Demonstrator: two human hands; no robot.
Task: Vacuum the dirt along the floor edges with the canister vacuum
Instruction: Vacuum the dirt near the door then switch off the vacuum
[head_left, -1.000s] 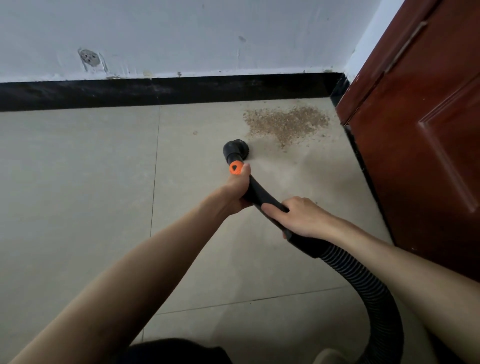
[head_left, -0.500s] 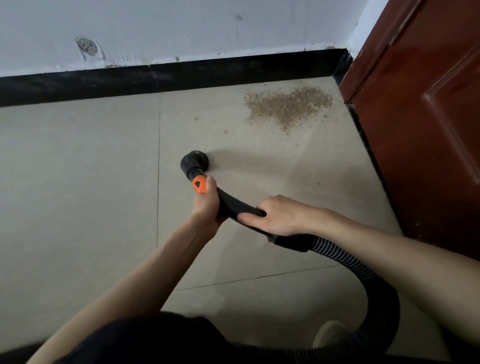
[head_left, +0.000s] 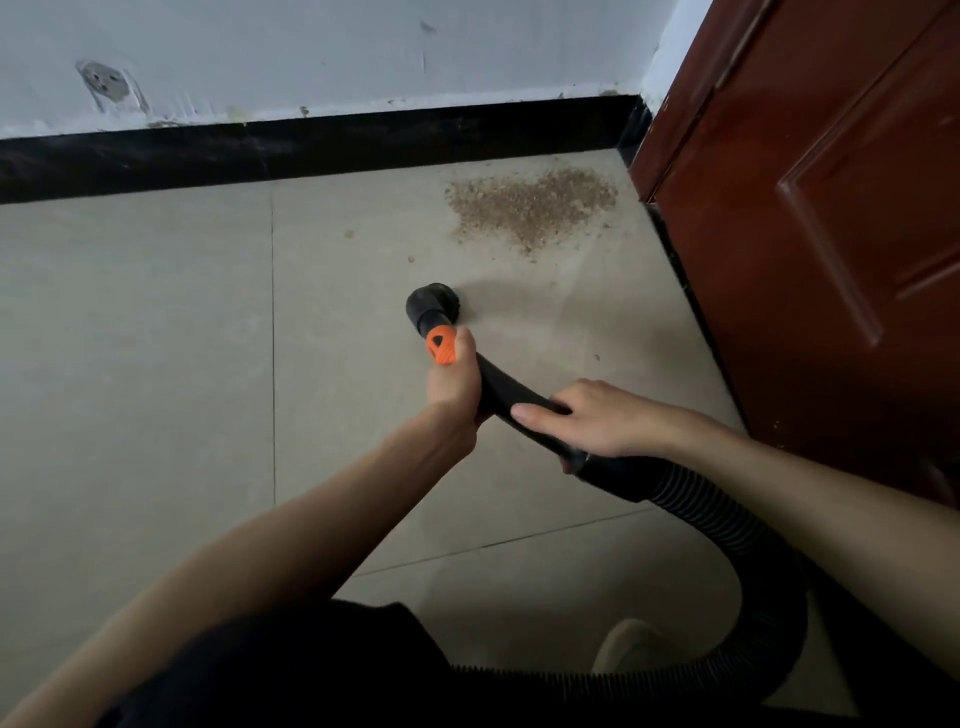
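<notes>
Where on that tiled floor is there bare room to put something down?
The beige floor tiles left of the black round vacuum nozzle, up to the black baseboard, lie bare. The corner by the red-brown wooden door is crowded: the brown dirt patch lies there, with the ribbed black hose nearer.

black round brush nozzle sits on the tiled floor, an orange collar behind it, then a curved black handle tube running into a ribbed black hose. brown dirt patch lies near the corner, apart from the nozzle.
</notes>
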